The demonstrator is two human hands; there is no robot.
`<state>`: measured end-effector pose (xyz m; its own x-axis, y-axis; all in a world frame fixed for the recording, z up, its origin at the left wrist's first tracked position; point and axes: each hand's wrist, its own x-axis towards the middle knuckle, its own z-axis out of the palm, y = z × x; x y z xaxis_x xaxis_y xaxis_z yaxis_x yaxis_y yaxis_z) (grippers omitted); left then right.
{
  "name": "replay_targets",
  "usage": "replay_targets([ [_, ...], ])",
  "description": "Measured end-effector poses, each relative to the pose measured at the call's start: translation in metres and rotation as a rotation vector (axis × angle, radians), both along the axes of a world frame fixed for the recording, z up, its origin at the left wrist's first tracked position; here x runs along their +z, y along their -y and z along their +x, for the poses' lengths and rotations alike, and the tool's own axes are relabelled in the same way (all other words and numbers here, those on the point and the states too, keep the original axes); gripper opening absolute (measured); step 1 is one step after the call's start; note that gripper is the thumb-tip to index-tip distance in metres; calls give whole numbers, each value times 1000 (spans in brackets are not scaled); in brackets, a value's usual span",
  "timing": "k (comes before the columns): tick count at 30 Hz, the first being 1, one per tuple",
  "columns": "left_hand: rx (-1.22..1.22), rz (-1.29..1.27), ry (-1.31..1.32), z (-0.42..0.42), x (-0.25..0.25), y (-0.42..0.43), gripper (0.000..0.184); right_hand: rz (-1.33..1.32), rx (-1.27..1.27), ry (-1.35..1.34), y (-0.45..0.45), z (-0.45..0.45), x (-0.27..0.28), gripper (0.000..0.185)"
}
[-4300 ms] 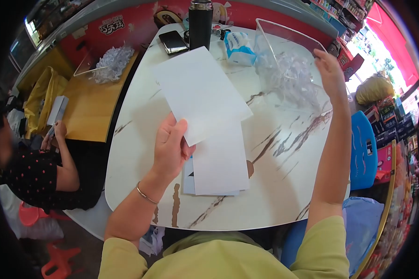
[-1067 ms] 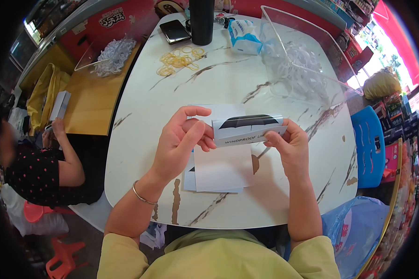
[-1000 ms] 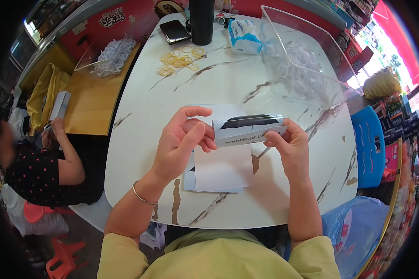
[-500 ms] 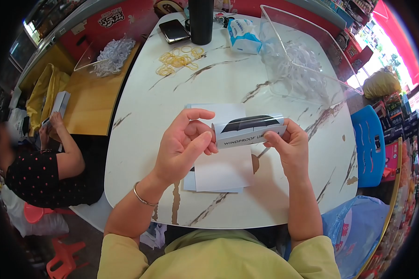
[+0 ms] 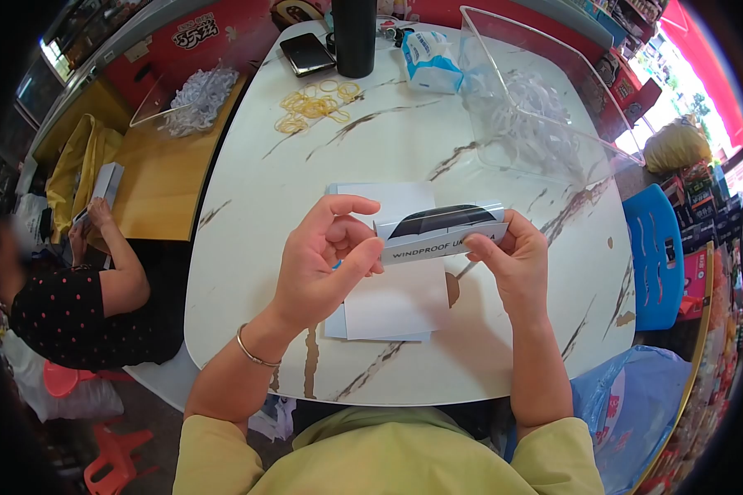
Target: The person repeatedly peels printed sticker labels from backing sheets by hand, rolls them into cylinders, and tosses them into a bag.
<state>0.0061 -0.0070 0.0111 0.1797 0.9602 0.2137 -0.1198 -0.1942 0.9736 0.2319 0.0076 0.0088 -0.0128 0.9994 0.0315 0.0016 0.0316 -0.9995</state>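
Between my hands is a printed card sleeve (image 5: 442, 227), bent over, with a black umbrella picture and the words "WINDPROOF UM...", partly covered by my right thumb. My right hand (image 5: 516, 257) pinches its right end, thumb in front and fingers behind. At the left end, my left hand (image 5: 322, 257) has its thumb against the edge and its lower fingers curled; the index finger sticks out above. Below the sleeve, a pile of white-backed cards (image 5: 396, 305) lies on the table, partly hidden by my hands.
On the marble-patterned table (image 5: 256, 247) are yellow rubber bands (image 5: 314, 107), a phone (image 5: 307, 54), a black bottle (image 5: 355, 41), a blue-white packet (image 5: 432, 64) and a clear bin (image 5: 545, 124) of pale strips. Another person (image 5: 82, 305) sits at left; a blue stool (image 5: 656, 256) stands right.
My left thumb has shifted slightly onto the left end of the card sleeve. The sleeve has tilted a little; my right hand keeps its pinch.
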Motion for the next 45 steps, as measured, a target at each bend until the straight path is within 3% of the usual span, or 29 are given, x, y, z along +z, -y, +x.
replay_targets([
  [45, 63, 17, -57, 2, -5, -3, 27, 16, 29, 4, 1, -2, -1, 20],
])
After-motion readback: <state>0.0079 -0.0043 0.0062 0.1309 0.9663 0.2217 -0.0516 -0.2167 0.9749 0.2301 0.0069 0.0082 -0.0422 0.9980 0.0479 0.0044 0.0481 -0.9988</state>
